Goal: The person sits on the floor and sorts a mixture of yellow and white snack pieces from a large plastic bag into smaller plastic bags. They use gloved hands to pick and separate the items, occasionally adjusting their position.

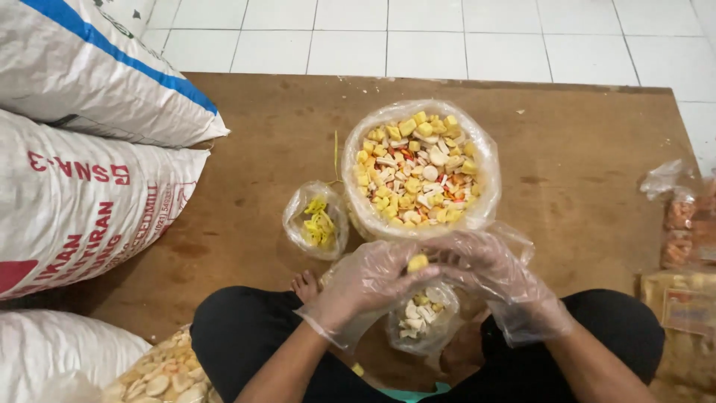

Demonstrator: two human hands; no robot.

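I see a small yellow snack piece [418,262] pinched at the fingertips of my left hand [369,282], just over the mouth of a small clear bag [422,322]. The piece is stubby and partly hidden by the fingers, so I cannot tell its long axis or which way it points. My left fingers are closed together on it. My right hand [496,277] meets the left over the bag, fingers curled; it seems to grip the bag's edge, but I cannot tell for sure. Both hands wear loose clear plastic gloves.

The small bag stands upright between my knees, holding pale and yellow pieces. Just beyond the hands sits a large clear bag [419,170], mouth open upward, full of mixed yellow, white and orange pieces. To its left lies another small bag [316,220] with yellow strips. All rest on a brown board [261,149]. White sacks [82,149] are stacked at the left, packed snack bags [686,239] at the right.
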